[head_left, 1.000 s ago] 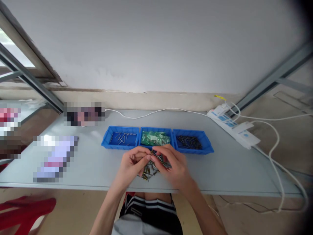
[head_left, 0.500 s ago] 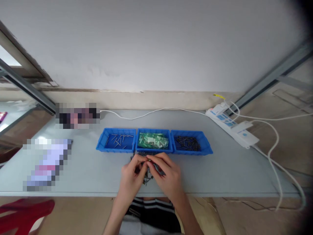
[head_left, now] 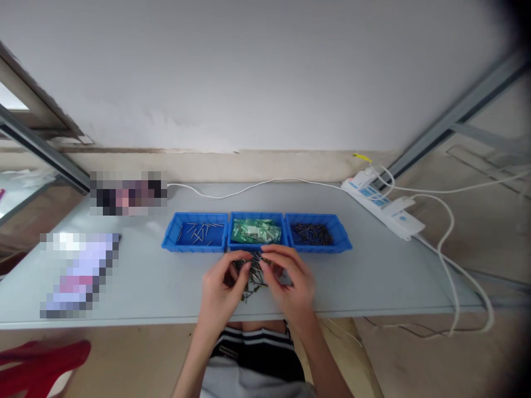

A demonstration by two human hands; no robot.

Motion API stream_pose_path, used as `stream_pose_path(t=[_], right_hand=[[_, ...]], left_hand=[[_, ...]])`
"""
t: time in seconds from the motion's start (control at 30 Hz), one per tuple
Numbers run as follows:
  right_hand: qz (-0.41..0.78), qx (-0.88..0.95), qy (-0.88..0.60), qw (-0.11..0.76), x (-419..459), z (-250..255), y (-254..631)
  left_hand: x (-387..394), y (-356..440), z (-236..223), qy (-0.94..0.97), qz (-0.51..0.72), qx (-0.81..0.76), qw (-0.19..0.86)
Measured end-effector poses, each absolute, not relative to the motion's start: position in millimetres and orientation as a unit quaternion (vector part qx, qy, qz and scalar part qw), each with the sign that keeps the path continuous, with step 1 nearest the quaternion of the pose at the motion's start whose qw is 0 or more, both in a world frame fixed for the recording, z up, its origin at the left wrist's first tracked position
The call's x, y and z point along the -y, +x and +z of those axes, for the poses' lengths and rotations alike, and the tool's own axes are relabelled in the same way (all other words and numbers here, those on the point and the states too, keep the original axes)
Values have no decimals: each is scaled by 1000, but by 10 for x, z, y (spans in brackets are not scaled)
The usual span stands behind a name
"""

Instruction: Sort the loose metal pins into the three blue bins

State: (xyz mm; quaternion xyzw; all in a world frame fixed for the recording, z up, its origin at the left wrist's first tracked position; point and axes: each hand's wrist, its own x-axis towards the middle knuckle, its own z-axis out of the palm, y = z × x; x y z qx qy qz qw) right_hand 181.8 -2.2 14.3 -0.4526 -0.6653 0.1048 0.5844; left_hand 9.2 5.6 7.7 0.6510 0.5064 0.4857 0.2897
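Observation:
Over a loose pile of slender metal pieces (head_left: 254, 283), like pins or screws, my two hands face each other. My left hand (head_left: 222, 284) has thumb and forefinger pinched together; whatever they hold is too small to make out. My right hand (head_left: 292, 284) is a little apart from it, its fingers curled towards the thumb over the pile's right side, around something I cannot make out. Just beyond stands the middle blue bin (head_left: 257, 245), holding green-printed plastic packets (head_left: 256, 230). A left blue bin (head_left: 170, 235) has several silvery pins (head_left: 199, 232); a right blue bin (head_left: 343, 236) contains darker pins (head_left: 312, 233).
A white power strip (head_left: 381, 207) with cables lies at the right, and a thin white cable (head_left: 219, 196) runs along the back wall. Two blurred-out objects are on the table's left side. A red stool (head_left: 45, 365) stands below the front edge at left.
My hands have moved apart from touching fingertips, leaving a gap above the pile. The right hand has shifted slightly rightward. The whole view has shifted a little.

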Motion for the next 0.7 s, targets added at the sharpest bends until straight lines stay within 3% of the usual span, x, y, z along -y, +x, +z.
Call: stream_pose_path(t=[0.1, 0.17, 0.33, 0.43, 0.57, 0.7], right_hand=[[26, 612, -522, 594, -66, 252, 2102], [-58, 579, -584, 566, -151, 322, 2340], [-142, 566, -648, 490, -137, 335, 2612], [-75, 617, -611, 490, 59, 220, 2474], [71, 711, -568, 409, 258, 45, 2278], [112, 718, -571, 382, 299, -8, 2253]], left_hand=[[-33, 97, 87, 627, 507, -516, 288], [-15, 95, 98, 609, 524, -521, 288], [31, 68, 114, 556, 565, -533, 295], [44, 45, 106, 521, 581, -546, 305], [44, 32, 100, 515, 577, -546, 323], [39, 40, 119, 533, 564, -538, 329]])
